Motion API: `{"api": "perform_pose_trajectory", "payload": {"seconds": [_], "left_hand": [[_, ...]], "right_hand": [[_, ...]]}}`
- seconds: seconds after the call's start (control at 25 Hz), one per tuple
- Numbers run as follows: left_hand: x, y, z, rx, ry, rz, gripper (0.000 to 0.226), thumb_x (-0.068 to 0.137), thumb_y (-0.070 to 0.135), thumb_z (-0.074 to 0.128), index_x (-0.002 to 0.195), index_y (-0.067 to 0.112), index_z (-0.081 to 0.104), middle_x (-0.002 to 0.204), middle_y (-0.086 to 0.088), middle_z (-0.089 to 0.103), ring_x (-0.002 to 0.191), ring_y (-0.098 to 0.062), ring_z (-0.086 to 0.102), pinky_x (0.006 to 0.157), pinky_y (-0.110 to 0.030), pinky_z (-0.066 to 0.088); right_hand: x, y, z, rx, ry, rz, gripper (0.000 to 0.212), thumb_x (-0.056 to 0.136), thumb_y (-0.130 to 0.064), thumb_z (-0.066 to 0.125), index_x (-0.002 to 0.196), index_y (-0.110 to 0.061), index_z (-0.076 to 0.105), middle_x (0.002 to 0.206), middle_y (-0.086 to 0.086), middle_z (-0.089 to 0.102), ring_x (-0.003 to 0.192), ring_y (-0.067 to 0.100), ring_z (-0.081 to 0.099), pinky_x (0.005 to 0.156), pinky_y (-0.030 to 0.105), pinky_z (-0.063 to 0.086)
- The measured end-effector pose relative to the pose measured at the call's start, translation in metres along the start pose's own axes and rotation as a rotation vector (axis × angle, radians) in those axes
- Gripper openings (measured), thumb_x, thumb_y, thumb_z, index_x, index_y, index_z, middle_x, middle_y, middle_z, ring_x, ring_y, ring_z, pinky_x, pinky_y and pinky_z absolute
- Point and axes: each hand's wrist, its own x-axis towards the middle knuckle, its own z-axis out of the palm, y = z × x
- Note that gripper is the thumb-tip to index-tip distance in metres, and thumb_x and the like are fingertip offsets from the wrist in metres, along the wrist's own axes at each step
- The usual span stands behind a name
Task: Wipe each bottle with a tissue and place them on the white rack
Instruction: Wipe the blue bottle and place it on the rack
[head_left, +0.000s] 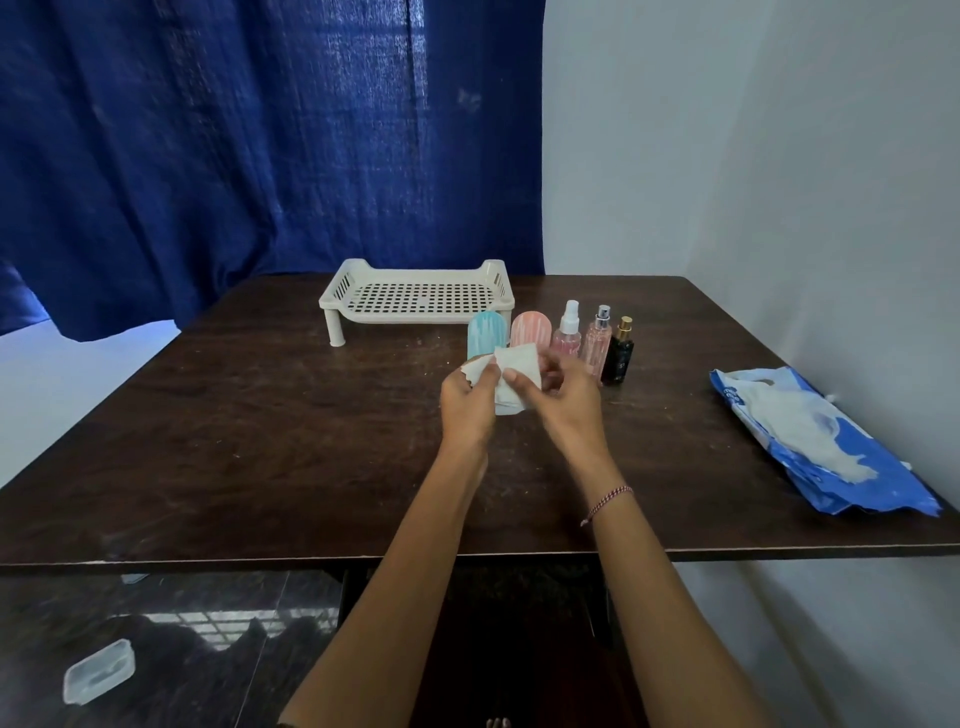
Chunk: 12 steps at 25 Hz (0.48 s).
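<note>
Head view took in a blue curtain (208, 156) hanging behind a dark wooden bench (260, 441). On the bench's right side lay a blue and white tissue pack (810, 441), torn open, well apart from everything else. At the far edge stood the white rack (415, 318) on short legs, with nothing on its slotted floor. Five bottles stood upright in a row just in front of the rack's right end: a blue bottle (485, 332), a pink bottle (531, 327), a spray bottle (566, 338) with a white top, a slim pink bottle (598, 348) and a black bottle (619, 358). Close before them the left hand (467, 400) and right hand (566, 400) met above the bench, each grip pinched on a white tissue (514, 364) held between them. A clear plastic box (98, 670) sat on the floor.
</note>
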Motion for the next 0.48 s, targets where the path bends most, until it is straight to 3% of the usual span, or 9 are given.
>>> {"api": "perform_pose_trajectory", "payload": {"seconds": [0.12, 0.24, 0.36, 0.48], "left_hand": [[-0.001, -0.003, -0.001, 0.131, -0.016, 0.216, 0.022, 0.095, 0.014, 0.054, 0.114, 0.008, 0.063, 0.104, -0.008, 0.069, 0.091, -0.015, 0.067, 0.080, -0.028, 0.056], [-0.002, -0.009, -0.002, 0.246, -0.011, 0.448, 0.017, 0.092, 0.015, 0.059, 0.106, 0.011, 0.068, 0.104, -0.003, 0.069, 0.097, -0.009, 0.065, 0.083, -0.023, 0.054], [0.003, -0.008, -0.007, 0.249, 0.045, 0.543, 0.019, 0.091, 0.017, 0.060, 0.109, 0.010, 0.065, 0.107, -0.001, 0.067, 0.092, 0.004, 0.061, 0.073, -0.009, 0.048], [0.016, -0.010, -0.012, 0.320, 0.084, 0.589, 0.023, 0.093, 0.025, 0.058, 0.113, 0.016, 0.062, 0.104, 0.007, 0.066, 0.091, 0.003, 0.061, 0.075, -0.016, 0.051]], "right_hand": [[-0.001, -0.001, 0.003, 0.053, 0.011, -0.026, 0.039, 0.079, -0.030, 0.072, 0.110, -0.008, 0.064, 0.098, 0.000, 0.069, 0.080, 0.004, 0.062, 0.066, 0.013, 0.049], [0.000, -0.006, 0.006, 0.078, 0.099, -0.085, 0.024, 0.080, -0.018, 0.071, 0.103, -0.013, 0.065, 0.087, -0.007, 0.064, 0.076, 0.002, 0.059, 0.064, 0.010, 0.047], [0.005, -0.007, 0.009, 0.122, 0.162, -0.106, 0.012, 0.083, -0.019, 0.069, 0.093, -0.018, 0.063, 0.082, -0.014, 0.062, 0.075, 0.002, 0.059, 0.063, 0.011, 0.047], [0.008, -0.006, 0.011, 0.189, 0.286, -0.177, 0.009, 0.084, -0.018, 0.067, 0.092, -0.015, 0.062, 0.084, -0.010, 0.063, 0.074, 0.001, 0.058, 0.061, 0.011, 0.045]]}}
